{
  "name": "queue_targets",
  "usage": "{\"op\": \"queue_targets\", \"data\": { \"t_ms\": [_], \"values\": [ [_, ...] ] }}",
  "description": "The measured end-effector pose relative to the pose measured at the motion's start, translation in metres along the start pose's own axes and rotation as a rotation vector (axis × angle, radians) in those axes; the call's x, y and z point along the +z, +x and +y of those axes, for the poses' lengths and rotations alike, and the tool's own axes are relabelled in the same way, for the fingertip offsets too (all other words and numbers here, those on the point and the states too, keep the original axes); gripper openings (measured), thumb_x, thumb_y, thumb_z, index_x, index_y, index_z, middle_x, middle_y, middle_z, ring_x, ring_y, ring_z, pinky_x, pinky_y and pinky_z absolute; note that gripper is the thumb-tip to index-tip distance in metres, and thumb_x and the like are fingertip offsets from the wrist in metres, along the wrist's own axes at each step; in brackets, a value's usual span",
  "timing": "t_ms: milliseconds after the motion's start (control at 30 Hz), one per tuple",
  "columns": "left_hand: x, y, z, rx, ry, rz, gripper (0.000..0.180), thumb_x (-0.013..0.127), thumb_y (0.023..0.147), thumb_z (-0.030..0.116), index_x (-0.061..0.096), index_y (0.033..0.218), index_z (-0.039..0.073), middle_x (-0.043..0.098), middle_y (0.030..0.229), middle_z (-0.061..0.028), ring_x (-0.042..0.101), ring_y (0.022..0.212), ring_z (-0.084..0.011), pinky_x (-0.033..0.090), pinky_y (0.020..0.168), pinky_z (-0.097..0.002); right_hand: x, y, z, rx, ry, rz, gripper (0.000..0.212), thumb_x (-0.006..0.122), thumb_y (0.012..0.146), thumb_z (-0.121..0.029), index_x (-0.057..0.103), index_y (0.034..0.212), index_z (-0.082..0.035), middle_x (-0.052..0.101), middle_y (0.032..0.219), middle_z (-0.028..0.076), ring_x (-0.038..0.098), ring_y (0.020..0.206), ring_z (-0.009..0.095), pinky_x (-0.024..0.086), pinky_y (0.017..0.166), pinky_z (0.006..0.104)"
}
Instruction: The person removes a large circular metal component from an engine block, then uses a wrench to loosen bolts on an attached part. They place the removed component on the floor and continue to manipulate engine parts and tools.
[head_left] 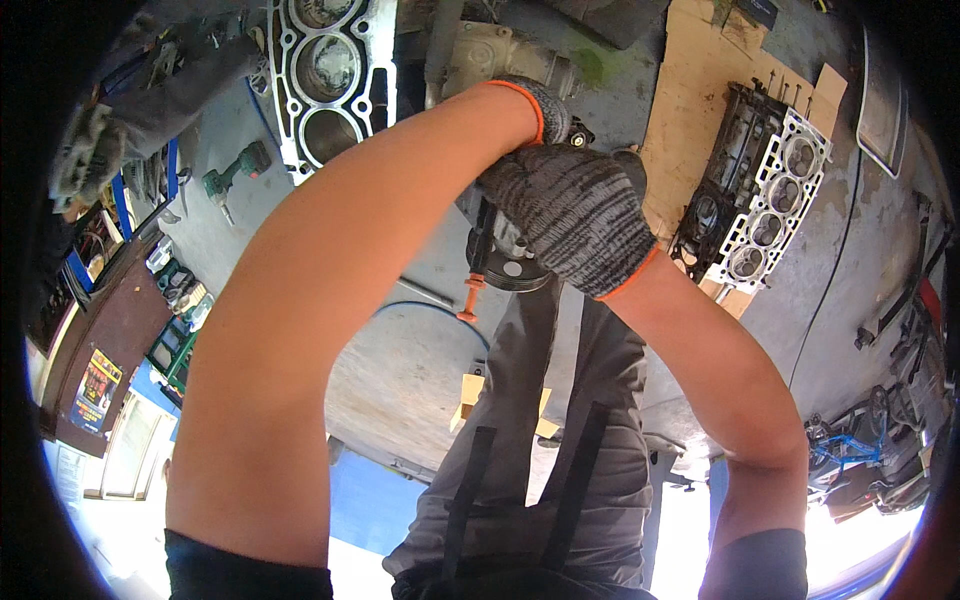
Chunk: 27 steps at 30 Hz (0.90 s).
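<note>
Both my hands wear grey-and-black knit gloves with orange cuffs. My right hand is curled, its back toward me, over a metal assembly with a round black pulley. What its fingers grip is hidden beneath it. Just beyond is my left hand, mostly covered by its own wrist and the right hand, so its fingers do not show. A dark rod with an orange plastic handle sticks out toward me beside the pulley. Past the hands, a dull metal casing lies on the floor.
An engine block with open cylinders stands at the far left. To the right, a cylinder head lies near cardboard. A green power drill rests on the grey floor. A blue hose curves near my legs.
</note>
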<state>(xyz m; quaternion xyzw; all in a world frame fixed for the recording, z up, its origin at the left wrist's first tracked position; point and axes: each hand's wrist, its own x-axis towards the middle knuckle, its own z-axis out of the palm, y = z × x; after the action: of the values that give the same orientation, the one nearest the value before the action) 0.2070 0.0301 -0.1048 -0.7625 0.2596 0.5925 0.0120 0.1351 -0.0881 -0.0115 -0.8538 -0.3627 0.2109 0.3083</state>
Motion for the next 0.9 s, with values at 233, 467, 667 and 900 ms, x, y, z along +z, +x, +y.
{"op": "queue_targets", "data": {
  "t_ms": [233,467,667,900],
  "values": [
    [-0.001,-0.021,0.005,0.026,0.136,-0.031,0.023,0.06,0.086,0.016,0.073,0.1,0.003,0.07,0.105,-0.0191,0.07,0.09,-0.0316,0.055,0.082,-0.0412,-0.017,-0.042,0.037,-0.077,-0.013,0.089,0.029,0.06,0.084,-0.018,0.067,0.112,-0.012,0.068,0.089,0.009,0.068,0.079,0.028,0.054,0.064,0.0437],
    [-0.003,-0.02,0.008,0.053,0.151,-0.036,0.028,0.06,0.091,0.022,0.068,0.111,0.005,0.069,0.107,-0.0191,0.067,0.09,-0.0365,0.054,0.083,-0.0416,0.025,-0.099,0.104,0.281,-0.178,-0.204,0.03,0.057,0.085,-0.012,0.064,0.114,-0.008,0.068,0.094,0.015,0.068,0.078,0.032,0.054,0.063,0.0427],
    [0.002,-0.02,0.013,0.042,0.059,0.12,0.028,0.06,0.087,0.016,0.072,0.11,0.006,0.07,0.109,-0.0192,0.069,0.098,-0.0354,0.056,0.084,-0.0433,0.124,-0.055,0.159,0.409,-0.18,-0.162,0.03,0.056,0.084,-0.01,0.063,0.113,-0.005,0.068,0.1,0.018,0.068,0.091,0.034,0.053,0.08,0.0443],
    [-0.01,-0.028,0.019,0.013,-0.14,0.203,0.025,0.055,0.086,0.012,0.073,0.101,0.003,0.071,0.098,-0.0214,0.069,0.094,-0.0359,0.056,0.082,-0.0449,0.112,-0.065,0.164,0.465,-0.197,-0.084,0.028,0.05,0.094,-0.019,0.064,0.116,-0.009,0.067,0.105,0.022,0.068,0.098,0.036,0.053,0.083,0.0489]
  ]
}}
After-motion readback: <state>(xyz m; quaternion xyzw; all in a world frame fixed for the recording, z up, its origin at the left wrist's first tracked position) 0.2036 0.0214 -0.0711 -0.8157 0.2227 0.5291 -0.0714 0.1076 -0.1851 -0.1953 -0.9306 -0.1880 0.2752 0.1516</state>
